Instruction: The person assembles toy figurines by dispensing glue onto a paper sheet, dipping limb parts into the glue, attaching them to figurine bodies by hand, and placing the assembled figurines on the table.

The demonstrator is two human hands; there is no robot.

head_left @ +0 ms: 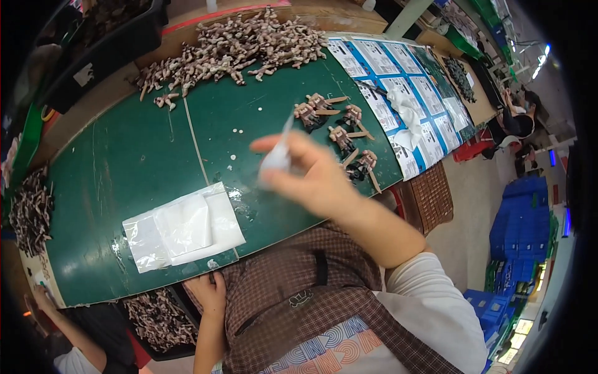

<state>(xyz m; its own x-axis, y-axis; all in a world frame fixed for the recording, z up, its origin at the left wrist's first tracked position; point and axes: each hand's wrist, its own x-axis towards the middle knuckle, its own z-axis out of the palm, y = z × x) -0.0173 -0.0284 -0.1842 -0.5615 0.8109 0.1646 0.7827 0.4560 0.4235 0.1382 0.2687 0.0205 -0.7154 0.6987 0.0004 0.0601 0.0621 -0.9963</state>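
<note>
Right hand point(317, 181) pinching a white object point(276, 160) above the green table point(149, 137)

The blurred, thin-tipped object sits between thumb and fingers. The left hand point(208, 293) lies beside the checked apron point(280, 262) at the near edge; whether it grips anything, I cannot tell. Small figures point(341, 140) with pale sticks point(337, 100) lie to the right, a white plastic packet point(221, 218) near left, and heaped figure pieces point(243, 47) far.

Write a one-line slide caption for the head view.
The right hand holds a blurred white item above a green worktable, near small figures; the left hand is by its near edge.
</note>
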